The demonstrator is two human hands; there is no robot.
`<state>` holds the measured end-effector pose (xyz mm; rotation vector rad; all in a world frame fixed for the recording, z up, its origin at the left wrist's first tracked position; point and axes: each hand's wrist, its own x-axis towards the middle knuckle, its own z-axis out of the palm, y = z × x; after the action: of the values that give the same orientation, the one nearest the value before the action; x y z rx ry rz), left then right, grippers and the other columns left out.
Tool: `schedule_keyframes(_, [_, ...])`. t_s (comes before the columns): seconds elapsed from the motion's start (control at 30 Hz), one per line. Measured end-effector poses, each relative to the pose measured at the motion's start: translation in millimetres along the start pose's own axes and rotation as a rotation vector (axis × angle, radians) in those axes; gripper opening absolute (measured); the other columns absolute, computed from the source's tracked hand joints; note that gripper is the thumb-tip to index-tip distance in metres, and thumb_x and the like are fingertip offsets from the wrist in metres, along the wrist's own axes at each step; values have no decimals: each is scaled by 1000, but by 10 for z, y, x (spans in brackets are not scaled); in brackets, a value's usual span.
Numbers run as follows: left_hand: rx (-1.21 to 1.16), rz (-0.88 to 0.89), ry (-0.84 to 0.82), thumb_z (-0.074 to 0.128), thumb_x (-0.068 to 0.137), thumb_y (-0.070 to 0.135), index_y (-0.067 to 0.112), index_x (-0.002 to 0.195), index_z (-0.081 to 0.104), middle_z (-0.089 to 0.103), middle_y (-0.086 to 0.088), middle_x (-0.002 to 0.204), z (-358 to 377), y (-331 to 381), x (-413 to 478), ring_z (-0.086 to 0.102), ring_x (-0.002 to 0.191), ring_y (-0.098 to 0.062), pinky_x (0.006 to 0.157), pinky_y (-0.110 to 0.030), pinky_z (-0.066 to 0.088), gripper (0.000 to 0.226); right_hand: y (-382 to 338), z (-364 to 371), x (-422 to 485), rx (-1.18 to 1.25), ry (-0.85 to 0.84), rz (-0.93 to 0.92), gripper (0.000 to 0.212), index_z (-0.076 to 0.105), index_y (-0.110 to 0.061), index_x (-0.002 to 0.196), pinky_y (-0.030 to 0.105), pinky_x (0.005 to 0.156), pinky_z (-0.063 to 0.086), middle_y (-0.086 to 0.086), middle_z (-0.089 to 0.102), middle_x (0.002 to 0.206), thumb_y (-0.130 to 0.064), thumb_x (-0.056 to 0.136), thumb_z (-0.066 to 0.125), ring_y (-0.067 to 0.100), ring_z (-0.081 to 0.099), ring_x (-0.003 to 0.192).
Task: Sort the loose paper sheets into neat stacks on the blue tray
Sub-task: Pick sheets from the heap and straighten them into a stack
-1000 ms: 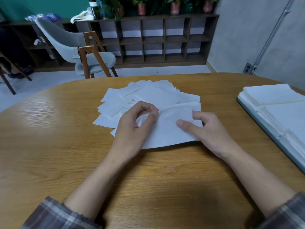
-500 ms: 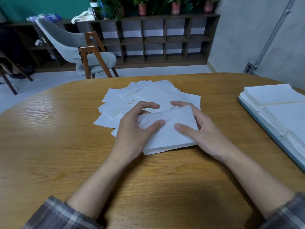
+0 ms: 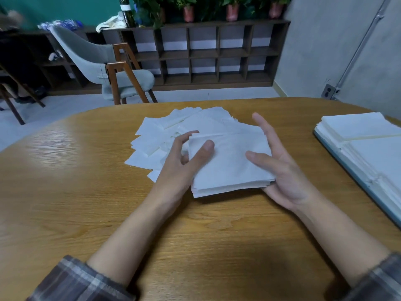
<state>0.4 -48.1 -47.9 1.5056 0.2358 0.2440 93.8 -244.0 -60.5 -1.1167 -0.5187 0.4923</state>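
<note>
A gathered stack of white paper sheets (image 3: 230,168) is lifted a little off the wooden table between both hands. My left hand (image 3: 178,168) grips its left edge, thumb on top and fingers curled round the far side. My right hand (image 3: 284,177) lies flat against the stack's right edge with straight fingers, the thumb resting on the top sheet. Behind them a loose, fanned pile of sheets (image 3: 156,137) lies on the table. The blue tray (image 3: 347,170) sits at the right edge and carries neat white stacks (image 3: 368,131).
The oval wooden table (image 3: 86,192) has bare surface to the left and in front of my hands. Beyond its far edge stand a grey chair with wooden legs (image 3: 97,61) and a dark cubby shelf (image 3: 206,55) with plants on top.
The sheets pressed down on the table have been gathered into a stack and raised. My right hand has opened out along the stack's right edge, and my left hand now holds the left edge.
</note>
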Motion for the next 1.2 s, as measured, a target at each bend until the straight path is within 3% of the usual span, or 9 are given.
schedule_keyframes(0.17, [89,-11,34,70,84,65,52,137,49,59,21,133,53,-68,-6,71,103,5,79,-11,54,57,109,17,8,-504,-18,-36,86,29,-63,152,49,126,30,-28,32,163,-35,88,79,7,33,153])
schedule_keyframes(0.33, [155,40,-16,56,106,46,58,145,32,59,24,133,-2,-109,2,67,107,9,85,-13,52,47,70,10,6,-673,79,-59,83,25,-55,156,40,130,21,-45,26,155,-18,98,72,-15,21,148])
schedule_keyframes(0.47, [314,139,-85,50,111,23,56,144,32,57,18,138,-44,-164,-3,64,115,-2,93,-21,53,50,26,-82,23,-635,23,-24,88,26,-63,152,35,122,34,-40,32,156,-30,91,81,-4,35,146])
schedule_keyframes(0.53, [340,144,-77,48,112,20,49,138,43,60,17,128,-49,-170,7,64,101,1,82,-17,50,40,-19,-137,14,-560,-66,9,88,31,-59,152,23,112,43,-40,39,152,-28,88,83,-5,46,139])
schedule_keyframes(0.63, [370,177,-68,47,112,15,33,124,60,66,15,115,-50,-198,33,63,98,-6,80,-26,48,25,-10,-186,6,-560,-131,39,70,52,-45,147,24,112,44,-20,53,150,-20,89,82,4,51,139])
schedule_keyframes(0.7, [371,187,-58,48,112,17,27,117,67,68,15,113,-44,-221,44,63,102,-7,85,-32,48,22,30,-193,15,-628,-98,28,54,62,-37,139,15,109,41,-25,59,142,-16,92,79,-1,50,137])
schedule_keyframes(0.8, [389,158,-78,57,109,26,31,112,73,71,22,114,-33,-218,56,60,99,5,82,-22,43,17,60,-198,25,-716,-44,27,48,66,-38,135,6,107,35,-33,60,138,-15,94,76,-10,46,137])
schedule_keyframes(0.93, [468,180,-97,77,96,23,35,116,74,68,31,122,-45,-261,76,53,116,13,84,-4,35,23,99,-228,24,-746,-34,49,48,66,-39,135,8,110,35,-32,60,139,-17,95,77,-12,46,137])
schedule_keyframes(1.2, [492,192,-47,81,93,22,36,116,75,69,30,123,-12,-290,78,55,124,9,89,-6,37,28,127,-235,32,-741,-18,53,49,66,-40,135,7,110,35,-25,62,140,-15,94,77,-11,48,135])
